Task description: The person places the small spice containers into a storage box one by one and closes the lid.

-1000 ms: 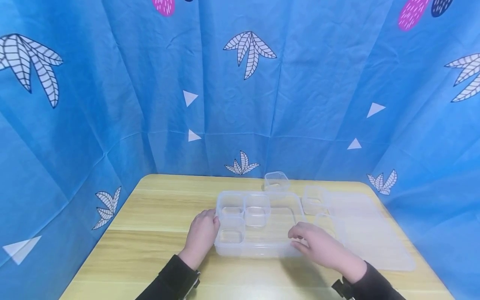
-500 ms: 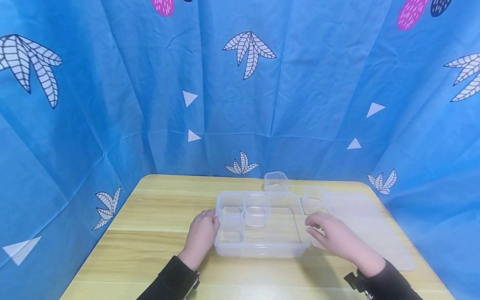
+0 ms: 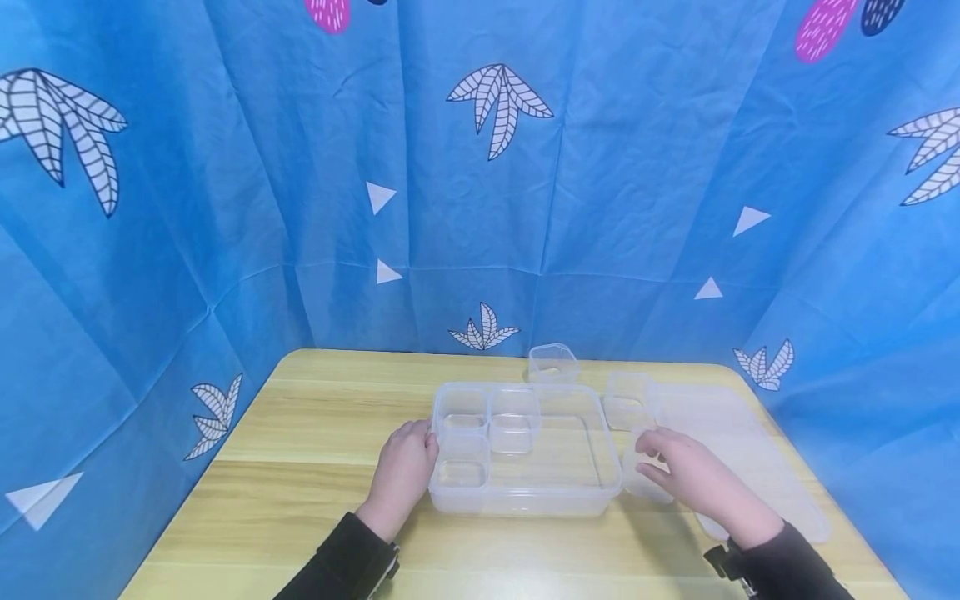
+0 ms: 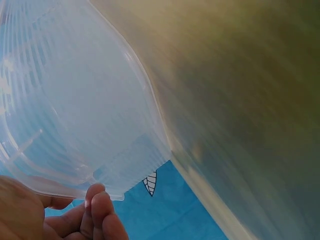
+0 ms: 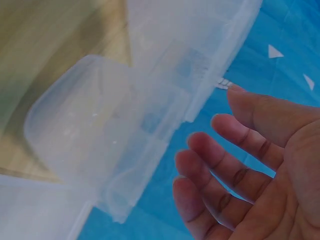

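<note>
A large clear plastic food container (image 3: 525, 500) stands mid-table with three small clear square boxes inside: back left (image 3: 462, 408), front left (image 3: 462, 458), and back middle (image 3: 513, 421). My left hand (image 3: 405, 467) grips its left rim; in the left wrist view, fingers (image 4: 100, 205) lap over the rim. Just right of the container stands another small clear box (image 3: 641, 483). My right hand (image 3: 682, 471) hovers by that box, its fingers loosely bent. In the right wrist view, nothing lies between thumb and fingers, and the box (image 5: 80, 120) is apart from them.
Two more small boxes stand behind the container (image 3: 553, 364) and at its back right (image 3: 628, 402). A flat translucent lid (image 3: 757, 467) lies at the right of the wooden table (image 3: 315, 500). A blue patterned curtain (image 3: 480, 208) surrounds the table's back and sides.
My right hand has moved rightward, from over the container's right front corner to the small box beside it. The left hand and the container have stayed put.
</note>
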### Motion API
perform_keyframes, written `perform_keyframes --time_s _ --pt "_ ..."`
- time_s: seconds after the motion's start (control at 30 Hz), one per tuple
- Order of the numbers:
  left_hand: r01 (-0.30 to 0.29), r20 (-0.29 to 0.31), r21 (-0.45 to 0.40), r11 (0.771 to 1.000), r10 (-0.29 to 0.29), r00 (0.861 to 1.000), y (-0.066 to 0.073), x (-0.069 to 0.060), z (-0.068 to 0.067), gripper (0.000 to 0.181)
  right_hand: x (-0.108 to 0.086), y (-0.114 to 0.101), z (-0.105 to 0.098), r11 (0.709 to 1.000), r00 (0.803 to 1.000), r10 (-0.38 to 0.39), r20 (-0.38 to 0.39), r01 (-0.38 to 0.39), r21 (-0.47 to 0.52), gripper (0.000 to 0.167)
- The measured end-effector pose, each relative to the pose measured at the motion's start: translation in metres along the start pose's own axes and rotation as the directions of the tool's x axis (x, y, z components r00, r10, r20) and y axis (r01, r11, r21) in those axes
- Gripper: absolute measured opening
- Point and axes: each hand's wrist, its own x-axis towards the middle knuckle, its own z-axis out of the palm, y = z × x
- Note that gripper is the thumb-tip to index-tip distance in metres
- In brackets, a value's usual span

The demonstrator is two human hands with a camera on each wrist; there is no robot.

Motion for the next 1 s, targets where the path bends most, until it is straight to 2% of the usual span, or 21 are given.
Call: perform_keyframes --time_s 0.4,0.63,1.0 --pt "0.008 -0.001 -0.007 1.000 -0.008 1.000 0.000 0.000 0.000 0.027 -0.003 0.011 0.013 0.996 0.991 0.090 0.097 -0.091 0.006 0.019" --pt "0.014 0.002 -0.006 1.000 -0.014 1.000 0.001 0.000 -0.001 0.028 -0.005 0.015 0.018 0.997 0.990 0.075 0.117 -0.079 0.027 0.017" --pt "0.023 0.000 -0.007 1.000 -0.023 1.000 0.002 -0.001 -0.001 0.028 -0.007 0.017 0.019 0.996 0.986 0.027 0.162 -0.040 0.078 0.026"
